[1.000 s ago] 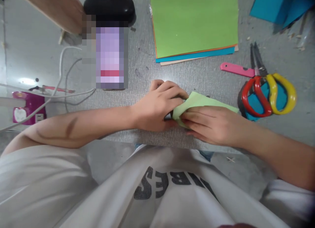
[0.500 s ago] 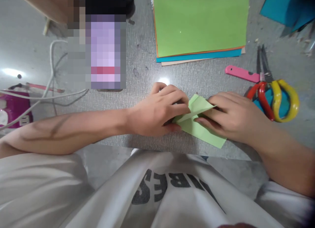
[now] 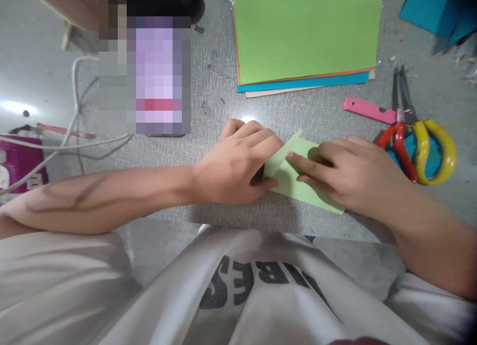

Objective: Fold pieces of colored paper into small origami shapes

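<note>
A light green sheet of paper, partly folded, lies on the table near its front edge. At its left end my left hand holds it with bent fingers, the thumb along the lower edge. My right hand is on the paper's right part. Its index fingertip presses on a narrow folded strip that slants across the upper left of the sheet, while the thumb and the other bent fingers keep hold of the paper. Some of the right fingertips are hidden beneath the hand.
Coloured sheets, green on top, lie at the back. Right of my hands are a pink-handled cutter, scissors with red and yellow handles and blue paper. Leftward are a blurred-out phone, white cables and a purple power strip.
The flap that stood up between my hands now lies flat as a folded strip. My right index finger has stretched out to the left onto it.
</note>
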Demonstrator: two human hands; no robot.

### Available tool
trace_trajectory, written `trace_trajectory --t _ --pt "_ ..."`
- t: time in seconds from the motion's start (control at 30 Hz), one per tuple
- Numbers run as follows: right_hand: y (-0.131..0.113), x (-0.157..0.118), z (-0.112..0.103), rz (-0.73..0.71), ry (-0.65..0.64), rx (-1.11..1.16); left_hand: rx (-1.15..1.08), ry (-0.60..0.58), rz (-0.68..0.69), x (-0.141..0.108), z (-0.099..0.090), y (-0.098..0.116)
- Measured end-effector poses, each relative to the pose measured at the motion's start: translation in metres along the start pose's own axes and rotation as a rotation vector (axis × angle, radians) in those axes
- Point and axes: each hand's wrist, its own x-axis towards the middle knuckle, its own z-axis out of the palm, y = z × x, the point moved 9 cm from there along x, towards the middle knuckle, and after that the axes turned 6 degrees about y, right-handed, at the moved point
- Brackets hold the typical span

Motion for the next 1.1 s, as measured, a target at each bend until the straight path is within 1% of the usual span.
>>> trace_trajectory --t 0.1,0.2,0.27,0.37,0.43,0.53,0.67,0.8,1.0,1.1 --pt "-0.011 0.002 0.000 -0.065 0.009 0.002 0.001 0.010 -0.019 0.001 -0.002 -0.002" --pt "-0.020 0.005 0.000 -0.107 -0.003 -0.012 -0.040 -0.017 -0.007 0.006 -0.006 -0.005" --pt "-0.023 0.007 0.000 -0.130 -0.011 -0.005 -0.112 -0.079 0.030 0.010 -0.008 -0.008" --pt "-0.023 0.008 -0.001 -0.144 0.013 0.023 -0.225 -0.207 0.080 0.014 -0.008 -0.013" --pt "-0.024 0.008 -0.002 -0.153 0.038 0.045 -0.253 -0.240 0.080 0.014 -0.008 -0.018" --pt "-0.027 0.006 -0.001 -0.169 0.052 0.070 -0.251 -0.223 0.079 0.013 -0.007 -0.021" --pt "-0.034 0.008 -0.001 -0.208 0.053 0.078 -0.235 -0.191 0.106 0.010 -0.003 -0.021" --pt "-0.042 0.012 -0.002 -0.237 0.064 0.068 -0.272 -0.192 0.117 0.009 -0.001 -0.023" --pt "-0.044 0.013 0.002 -0.224 0.039 0.022 -0.280 -0.176 0.108 0.013 -0.003 -0.022" --pt "-0.038 0.010 0.005 -0.139 0.037 0.115 -0.249 -0.193 0.080 0.013 -0.003 -0.021"
